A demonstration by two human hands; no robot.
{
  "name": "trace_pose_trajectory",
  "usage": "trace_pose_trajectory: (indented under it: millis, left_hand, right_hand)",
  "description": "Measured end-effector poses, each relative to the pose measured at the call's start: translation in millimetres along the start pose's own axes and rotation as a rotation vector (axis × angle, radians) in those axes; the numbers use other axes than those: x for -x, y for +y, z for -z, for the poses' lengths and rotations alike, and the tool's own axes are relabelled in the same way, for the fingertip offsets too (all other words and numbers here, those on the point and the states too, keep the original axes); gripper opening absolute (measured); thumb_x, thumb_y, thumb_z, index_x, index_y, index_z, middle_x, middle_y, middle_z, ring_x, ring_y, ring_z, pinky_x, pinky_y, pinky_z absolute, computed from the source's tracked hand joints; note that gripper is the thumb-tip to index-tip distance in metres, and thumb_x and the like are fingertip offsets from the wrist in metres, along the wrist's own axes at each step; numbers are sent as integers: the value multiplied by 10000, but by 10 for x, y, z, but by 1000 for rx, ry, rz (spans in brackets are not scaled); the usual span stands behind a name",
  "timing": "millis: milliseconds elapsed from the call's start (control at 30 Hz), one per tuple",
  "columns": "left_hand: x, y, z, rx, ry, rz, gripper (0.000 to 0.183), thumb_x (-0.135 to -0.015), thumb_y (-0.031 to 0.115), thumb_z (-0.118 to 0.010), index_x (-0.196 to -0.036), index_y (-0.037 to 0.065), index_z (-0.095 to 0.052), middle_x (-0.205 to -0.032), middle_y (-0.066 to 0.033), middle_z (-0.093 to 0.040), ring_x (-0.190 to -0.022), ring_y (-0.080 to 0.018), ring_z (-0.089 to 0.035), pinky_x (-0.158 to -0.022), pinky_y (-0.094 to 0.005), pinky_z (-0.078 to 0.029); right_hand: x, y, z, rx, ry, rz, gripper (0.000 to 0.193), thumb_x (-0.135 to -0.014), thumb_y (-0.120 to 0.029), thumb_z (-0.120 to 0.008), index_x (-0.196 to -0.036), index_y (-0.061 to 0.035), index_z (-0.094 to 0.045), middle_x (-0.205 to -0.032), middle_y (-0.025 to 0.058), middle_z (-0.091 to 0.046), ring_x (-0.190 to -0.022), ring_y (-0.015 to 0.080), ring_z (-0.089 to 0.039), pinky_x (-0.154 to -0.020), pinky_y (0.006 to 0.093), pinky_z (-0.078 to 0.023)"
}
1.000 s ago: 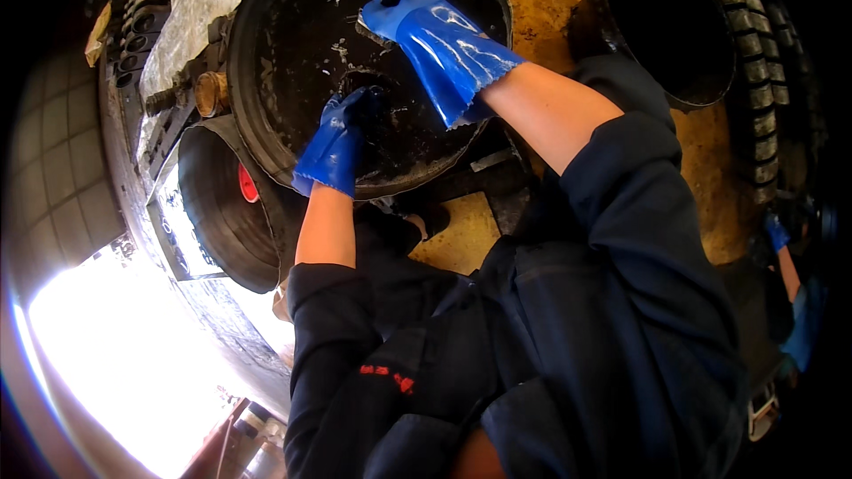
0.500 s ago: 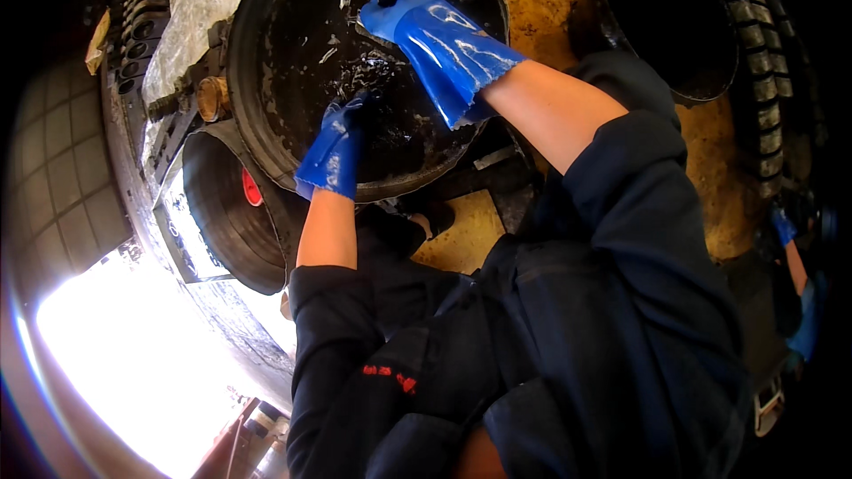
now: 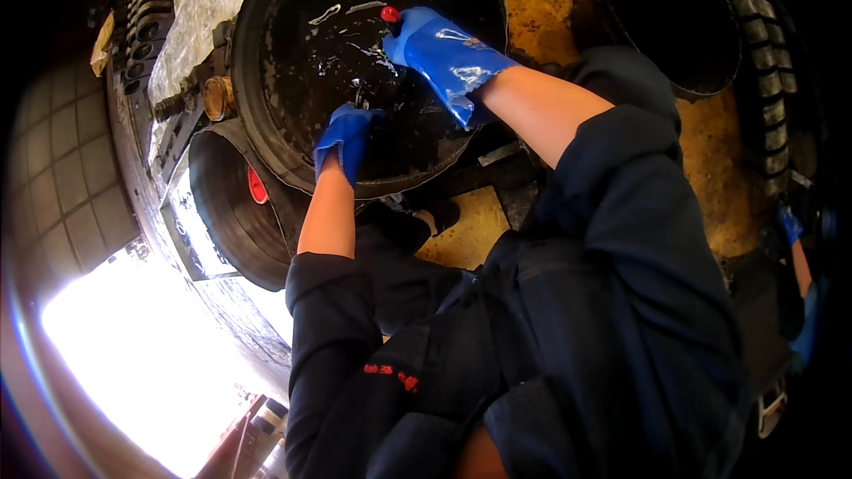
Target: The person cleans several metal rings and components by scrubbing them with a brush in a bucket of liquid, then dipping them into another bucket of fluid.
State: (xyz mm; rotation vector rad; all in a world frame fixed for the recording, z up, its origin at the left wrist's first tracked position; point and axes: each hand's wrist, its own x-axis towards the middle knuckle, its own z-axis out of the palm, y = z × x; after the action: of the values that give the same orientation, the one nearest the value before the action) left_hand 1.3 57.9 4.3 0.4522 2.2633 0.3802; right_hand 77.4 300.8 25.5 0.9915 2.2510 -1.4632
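"So, where is your right hand (image 3: 414, 39) now?"

"You have it, gloved in blue, over the right part of the large round basin (image 3: 252, 80). Your fingers are curled tight around a red-ended handle (image 3: 390, 14); its red end shows at the upper left of your fist, and your glove hides whatever lies below."

"And your left hand (image 3: 349, 129)?"

"You hold that one lower and further left, also gloved in blue, its fingertips at the dark, wet contents (image 3: 302, 66) of the basin. The fingers are bent and partly in shadow, so I cannot tell whether you are pinching something or only touching the surface."

"Do your hands meet?"

"You keep them apart, with a glinting wet patch between them. Pale streaks lie on the dark surface beyond your left hand."

"What is around you?"

"Just left of the basin you have a rusty-brown cylinder (image 3: 218, 98), and below it a second round vessel (image 3: 222, 204) with a red disc (image 3: 257, 184). To your right, an open black drum (image 3: 593, 18) stands on the yellow-brown floor (image 3: 706, 186), beside a chunky black tread (image 3: 770, 53). At the far right, well away from you, another person's blue-gloved hand (image 3: 789, 225) shows."
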Motion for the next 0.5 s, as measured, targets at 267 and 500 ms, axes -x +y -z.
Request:
trace_pose_trajectory:
  millis: [267, 500]
  left_hand:
    - [46, 146, -64, -463, 335, 223, 366, -794, 186, -794, -1111, 5, -761, -1147, -307, -739, -1148, -442, -711, -960, -468, -582]
    - [301, 105, 356, 18, 69, 359, 294, -873, 75, -683, -1156, 44, -755, -1083, -173, -776, -1013, -335, -751, -847, -429, -575]
  right_hand:
    - [280, -14, 31, 571, -278, 150, 345, -922, -252, -741, -1236, -114, -774, -1192, 165, -773, -1128, 356, -746, -975, 417, -594]
    - [62, 176, 20, -472, -125, 74, 351, -862, -305, -827, -1066, -25, -773, -858, 93, -737, -757, 189, -691, -729, 382, -549]
